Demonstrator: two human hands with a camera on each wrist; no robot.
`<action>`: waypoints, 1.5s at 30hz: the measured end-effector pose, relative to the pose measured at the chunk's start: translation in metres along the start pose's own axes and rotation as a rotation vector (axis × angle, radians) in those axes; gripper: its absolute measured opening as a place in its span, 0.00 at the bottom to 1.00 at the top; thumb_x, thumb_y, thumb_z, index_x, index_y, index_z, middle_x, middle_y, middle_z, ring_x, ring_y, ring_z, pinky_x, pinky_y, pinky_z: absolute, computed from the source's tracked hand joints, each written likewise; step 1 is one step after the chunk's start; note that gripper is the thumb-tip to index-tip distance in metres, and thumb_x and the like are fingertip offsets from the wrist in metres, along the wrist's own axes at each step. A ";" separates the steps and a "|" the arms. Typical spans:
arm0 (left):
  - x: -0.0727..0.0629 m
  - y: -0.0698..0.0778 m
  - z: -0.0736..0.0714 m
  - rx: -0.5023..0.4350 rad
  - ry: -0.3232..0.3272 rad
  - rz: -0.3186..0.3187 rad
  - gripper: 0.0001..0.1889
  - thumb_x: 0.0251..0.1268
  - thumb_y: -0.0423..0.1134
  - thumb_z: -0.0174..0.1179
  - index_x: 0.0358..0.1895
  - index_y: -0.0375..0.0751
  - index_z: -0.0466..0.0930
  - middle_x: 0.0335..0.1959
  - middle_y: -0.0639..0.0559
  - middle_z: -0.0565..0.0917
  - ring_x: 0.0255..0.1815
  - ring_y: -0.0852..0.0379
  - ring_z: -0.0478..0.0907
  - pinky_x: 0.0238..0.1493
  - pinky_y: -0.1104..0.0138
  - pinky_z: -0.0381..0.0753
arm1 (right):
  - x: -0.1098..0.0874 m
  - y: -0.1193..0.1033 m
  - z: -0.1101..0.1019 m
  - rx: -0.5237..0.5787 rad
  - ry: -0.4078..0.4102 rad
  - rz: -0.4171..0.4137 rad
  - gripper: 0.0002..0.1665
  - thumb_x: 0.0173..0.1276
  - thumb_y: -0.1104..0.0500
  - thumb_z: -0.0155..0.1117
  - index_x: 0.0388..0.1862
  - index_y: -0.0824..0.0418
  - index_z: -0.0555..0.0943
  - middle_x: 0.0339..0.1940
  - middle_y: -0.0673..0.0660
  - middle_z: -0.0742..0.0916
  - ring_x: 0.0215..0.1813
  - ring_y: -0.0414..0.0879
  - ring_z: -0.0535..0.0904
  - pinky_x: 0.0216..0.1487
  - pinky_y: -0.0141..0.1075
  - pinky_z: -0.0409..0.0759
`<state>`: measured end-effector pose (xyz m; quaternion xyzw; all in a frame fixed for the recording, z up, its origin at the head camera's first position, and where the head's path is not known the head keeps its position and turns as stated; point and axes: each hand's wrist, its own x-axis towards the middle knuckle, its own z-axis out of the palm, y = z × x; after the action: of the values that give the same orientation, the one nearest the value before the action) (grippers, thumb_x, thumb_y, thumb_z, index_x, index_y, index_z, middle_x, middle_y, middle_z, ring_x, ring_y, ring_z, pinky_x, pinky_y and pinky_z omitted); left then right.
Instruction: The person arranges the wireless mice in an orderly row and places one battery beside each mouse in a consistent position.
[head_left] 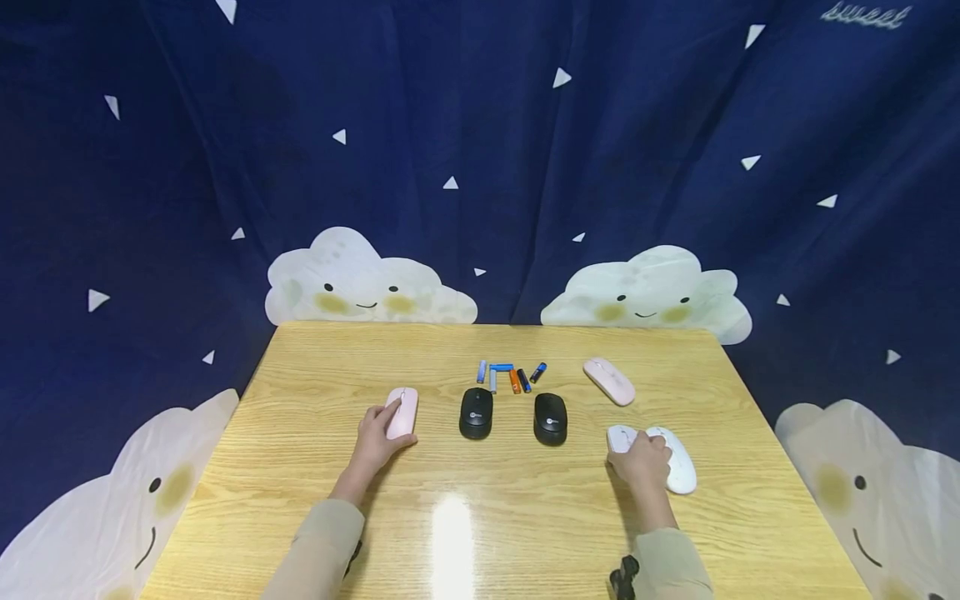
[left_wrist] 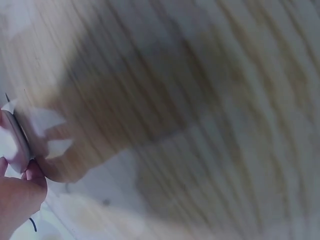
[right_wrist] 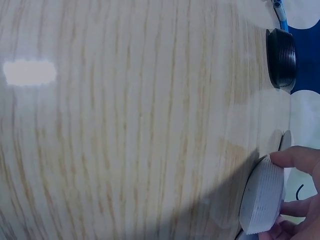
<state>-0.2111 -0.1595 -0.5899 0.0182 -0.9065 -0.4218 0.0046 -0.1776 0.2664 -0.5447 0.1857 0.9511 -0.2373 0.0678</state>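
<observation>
On the pale wood-grained table (head_left: 330, 358), the left hand (head_left: 378, 437) clamps a flat pale-pink computer mouse (head_left: 406, 412) between thumb and fingers; the right hand (head_left: 645, 462) grips a white ribbed-sided mouse (head_left: 620, 437), a rounded white mouse (head_left: 681, 467) just beside it. Between the hands lie two black oval mice (head_left: 476, 412); beyond them, blue and orange cylindrical batteries (head_left: 515, 382); another pale-pink mouse (head_left: 610, 382) lies beyond the right hand.

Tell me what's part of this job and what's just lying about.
Likely in the job:
flat pink plastic mouse, gripped by the left hand
white ribbed-sided plastic mouse, gripped by the right hand

Seemingly lying about:
two rounded black plastic mice
second flat pink mouse
second white mouse
blue and orange cylindrical batteries
</observation>
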 end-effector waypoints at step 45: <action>0.009 -0.020 -0.027 -0.324 -0.088 -0.059 0.26 0.58 0.29 0.58 0.60 0.25 0.65 0.50 0.33 0.76 0.53 0.43 0.72 0.48 0.73 0.71 | -0.046 -0.046 0.028 0.587 -0.091 0.016 0.39 0.50 0.57 0.68 0.55 0.79 0.64 0.44 0.72 0.76 0.43 0.57 0.76 0.37 0.37 0.80</action>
<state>-0.2190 -0.1929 -0.5879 0.0252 -0.8249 -0.5630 -0.0446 -0.1522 0.2010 -0.5399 0.1941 0.8363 -0.5097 0.0558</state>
